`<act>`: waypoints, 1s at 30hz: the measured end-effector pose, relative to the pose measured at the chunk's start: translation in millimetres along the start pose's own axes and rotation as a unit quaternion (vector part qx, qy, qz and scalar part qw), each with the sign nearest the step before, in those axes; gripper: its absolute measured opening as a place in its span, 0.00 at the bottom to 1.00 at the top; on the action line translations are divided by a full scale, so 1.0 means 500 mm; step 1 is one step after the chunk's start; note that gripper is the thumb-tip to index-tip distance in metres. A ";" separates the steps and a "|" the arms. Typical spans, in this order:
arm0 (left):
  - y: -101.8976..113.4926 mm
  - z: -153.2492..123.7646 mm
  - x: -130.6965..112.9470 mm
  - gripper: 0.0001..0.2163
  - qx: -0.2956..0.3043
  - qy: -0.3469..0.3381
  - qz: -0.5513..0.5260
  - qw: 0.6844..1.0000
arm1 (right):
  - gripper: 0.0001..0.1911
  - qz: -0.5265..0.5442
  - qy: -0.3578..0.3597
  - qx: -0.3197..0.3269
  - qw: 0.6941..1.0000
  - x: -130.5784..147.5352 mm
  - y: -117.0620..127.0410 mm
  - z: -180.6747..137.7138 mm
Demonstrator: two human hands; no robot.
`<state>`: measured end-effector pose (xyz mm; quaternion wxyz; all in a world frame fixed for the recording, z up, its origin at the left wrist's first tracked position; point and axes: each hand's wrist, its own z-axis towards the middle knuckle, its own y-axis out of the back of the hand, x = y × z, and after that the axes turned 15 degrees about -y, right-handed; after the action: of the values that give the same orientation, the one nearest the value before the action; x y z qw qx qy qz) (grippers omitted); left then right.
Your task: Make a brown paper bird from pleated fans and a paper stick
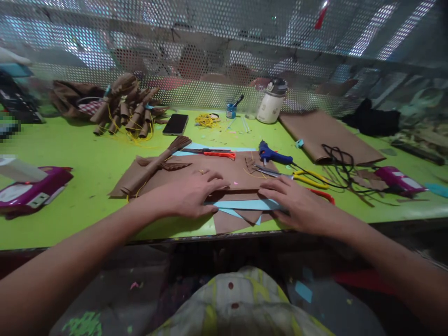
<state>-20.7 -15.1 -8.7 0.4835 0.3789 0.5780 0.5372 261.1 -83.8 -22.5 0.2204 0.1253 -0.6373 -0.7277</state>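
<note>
I have the green counter spread wide below me, a perforated metal screen along its far side. A brown paper stack lies at the near middle, right under the fingers of both hands I watch over. To the far right sits a folded brown sheet; to the far left, a pile of brown paper rolls tied with yellow string. My left hand rests across the near edge of the stack, fingers a little spread and thumb apart from them; my right hand lies at the stack's near right corner, fingers loosely bent and thumb also apart. A rolled brown piece with a pleated end slants over the stack's left side, beyond my left wrist. Between the hands, a light blue strip runs along the stack's near edge. Past the right fingers I see a blue glue gun and yellow-handled scissors; farther than the left fingers, a red cutter. The smallest piece, a pink scrap, sits on the paper between both sets of fingers.
</note>
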 end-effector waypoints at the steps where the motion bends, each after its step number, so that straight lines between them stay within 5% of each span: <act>1: 0.002 0.001 0.002 0.25 0.005 -0.002 0.000 1.000 | 0.22 0.003 -0.004 -0.017 1.000 -0.005 -0.005 0.001; 6: 0.010 0.009 0.002 0.26 0.025 0.002 -0.003 1.000 | 0.12 0.059 -0.006 -0.073 0.996 -0.029 -0.004 0.023; 12: 0.003 0.026 0.025 0.11 -0.053 0.047 -0.002 0.997 | 0.10 0.111 -0.049 -0.115 0.986 -0.049 0.022 0.065; 16: -0.006 0.024 0.046 0.12 -0.084 0.045 -0.024 0.995 | 0.09 0.135 -0.069 -0.132 0.980 -0.050 0.024 0.075; 22: -0.008 0.020 0.048 0.12 -0.085 0.075 -0.045 0.992 | 0.12 0.132 -0.142 -0.348 0.917 0.020 0.006 0.000; 23: -0.008 0.021 0.048 0.11 -0.090 0.074 -0.049 0.992 | 0.11 0.129 -0.127 -0.343 0.921 0.038 0.000 -0.016; 27: -0.009 0.025 0.052 0.10 -0.123 0.049 -0.051 0.990 | 0.05 0.079 -0.045 -0.129 0.987 0.089 -0.027 -0.048; 30: -0.009 0.026 0.054 0.10 -0.136 0.046 -0.045 0.989 | 0.07 0.011 -0.031 -0.085 0.996 0.093 -0.045 -0.041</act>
<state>-14.6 13.6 -16.9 0.5269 0.2581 0.5379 0.6053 226.3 -122.0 -43.3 0.2182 0.0760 -0.5811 -0.7803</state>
